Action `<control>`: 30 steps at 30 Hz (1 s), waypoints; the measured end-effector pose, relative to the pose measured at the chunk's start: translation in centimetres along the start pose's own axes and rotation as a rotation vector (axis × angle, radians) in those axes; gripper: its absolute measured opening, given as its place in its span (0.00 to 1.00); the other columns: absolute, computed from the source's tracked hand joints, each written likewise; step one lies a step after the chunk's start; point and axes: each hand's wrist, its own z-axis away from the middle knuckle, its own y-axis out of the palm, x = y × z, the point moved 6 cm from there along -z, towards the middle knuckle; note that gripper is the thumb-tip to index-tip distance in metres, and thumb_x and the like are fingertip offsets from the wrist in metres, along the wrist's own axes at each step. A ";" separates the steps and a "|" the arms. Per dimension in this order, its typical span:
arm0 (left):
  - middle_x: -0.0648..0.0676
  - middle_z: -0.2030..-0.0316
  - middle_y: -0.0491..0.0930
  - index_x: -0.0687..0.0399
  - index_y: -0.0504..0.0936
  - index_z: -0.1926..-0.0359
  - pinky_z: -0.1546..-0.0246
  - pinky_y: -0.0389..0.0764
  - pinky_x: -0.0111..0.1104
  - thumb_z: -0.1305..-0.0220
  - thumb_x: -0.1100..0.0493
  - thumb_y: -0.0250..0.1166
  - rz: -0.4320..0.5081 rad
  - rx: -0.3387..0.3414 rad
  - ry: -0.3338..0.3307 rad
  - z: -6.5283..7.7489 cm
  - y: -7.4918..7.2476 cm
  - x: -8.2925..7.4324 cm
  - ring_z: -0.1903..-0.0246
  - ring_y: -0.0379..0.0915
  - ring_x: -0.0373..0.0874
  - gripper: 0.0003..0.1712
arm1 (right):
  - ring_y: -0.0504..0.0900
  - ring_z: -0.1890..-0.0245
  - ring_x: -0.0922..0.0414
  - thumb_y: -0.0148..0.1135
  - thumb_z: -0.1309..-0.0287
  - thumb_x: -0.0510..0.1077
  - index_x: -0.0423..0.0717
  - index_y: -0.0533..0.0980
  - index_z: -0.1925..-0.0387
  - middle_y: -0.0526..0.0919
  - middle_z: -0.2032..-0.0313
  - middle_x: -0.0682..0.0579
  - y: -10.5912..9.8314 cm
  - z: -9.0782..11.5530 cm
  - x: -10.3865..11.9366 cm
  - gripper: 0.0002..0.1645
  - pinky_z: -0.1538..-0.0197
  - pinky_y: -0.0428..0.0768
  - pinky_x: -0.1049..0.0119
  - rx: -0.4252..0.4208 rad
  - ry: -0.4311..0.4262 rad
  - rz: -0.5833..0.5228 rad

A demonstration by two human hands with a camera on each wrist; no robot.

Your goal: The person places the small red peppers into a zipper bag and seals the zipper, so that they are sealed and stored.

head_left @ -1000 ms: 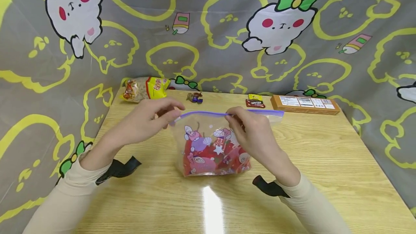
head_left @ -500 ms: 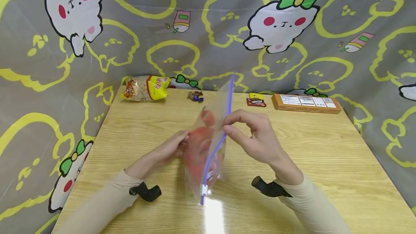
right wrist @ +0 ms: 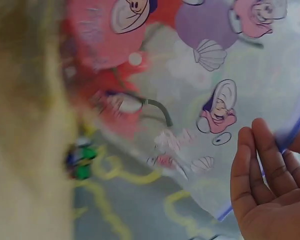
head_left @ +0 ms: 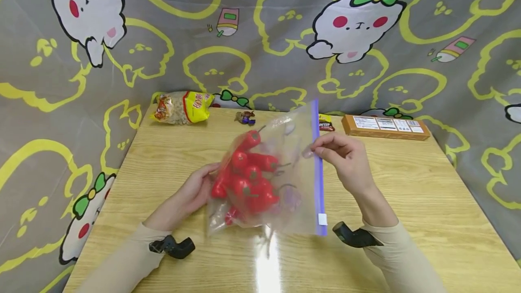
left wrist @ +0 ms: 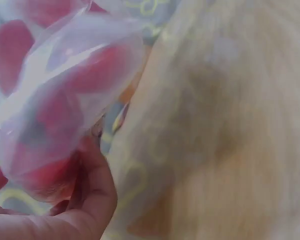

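Observation:
A clear zip bag [head_left: 303, 198] hangs tilted sideways between my hands in the head view, its purple zip edge to the right. Inside, several red peppers [head_left: 248, 189] with thin dark stems bunch toward the closed end. My left hand [head_left: 195, 191] holds that end; in the left wrist view its fingers curl round the bottom of the bag [left wrist: 55, 115]. My right hand [head_left: 348, 162] pinches the zip edge between thumb and fingers. A white slider [head_left: 322, 219] sits at the near end of the zip. Cartoon prints and shells [right wrist: 210, 55] show on the bag in the right wrist view.
Along the back of the wooden table [head_left: 427, 202] lie a yellow snack bag [head_left: 181, 108], small wrapped candies [head_left: 246, 118], a red-wrapped bar [head_left: 325, 123] partly covered by the zip bag, and a long brown box [head_left: 386, 127]. Patterned grey cloth [head_left: 281, 73] hangs behind.
My left hand has left the zip's left end and moved down to the bag's bottom. The bag has turned from upright onto its side, its zip swinging right with my right hand.

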 end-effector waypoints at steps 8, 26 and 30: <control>0.58 0.49 0.71 0.62 0.54 0.34 0.60 0.76 0.28 0.34 0.57 0.52 -0.434 -0.302 0.096 1.5 -3.0 -2.5 0.61 0.75 0.36 0.31 | 0.80 0.70 0.61 0.54 0.43 0.33 0.41 0.78 0.66 0.82 0.69 0.49 -1.7 3.0 -8.6 0.07 0.65 0.77 0.69 0.087 0.335 0.384; 0.61 0.48 0.69 0.56 0.61 0.36 0.51 0.70 0.38 0.39 0.46 0.58 -0.824 -0.434 0.092 -0.6 -4.0 -2.6 0.51 0.69 0.50 0.34 | 0.68 0.82 0.60 0.55 0.46 0.35 0.40 0.78 0.65 0.76 0.82 0.54 -1.1 3.3 -15.0 0.07 0.78 0.68 0.69 0.182 0.473 0.628; 0.61 0.48 0.70 0.57 0.61 0.36 0.53 0.71 0.37 0.39 0.46 0.58 -0.839 -0.434 0.093 -0.8 -4.2 -2.4 0.51 0.69 0.50 0.35 | 0.68 0.82 0.60 0.56 0.46 0.36 0.41 0.78 0.65 0.75 0.82 0.54 -1.1 3.4 -15.2 0.07 0.78 0.67 0.69 0.186 0.488 0.644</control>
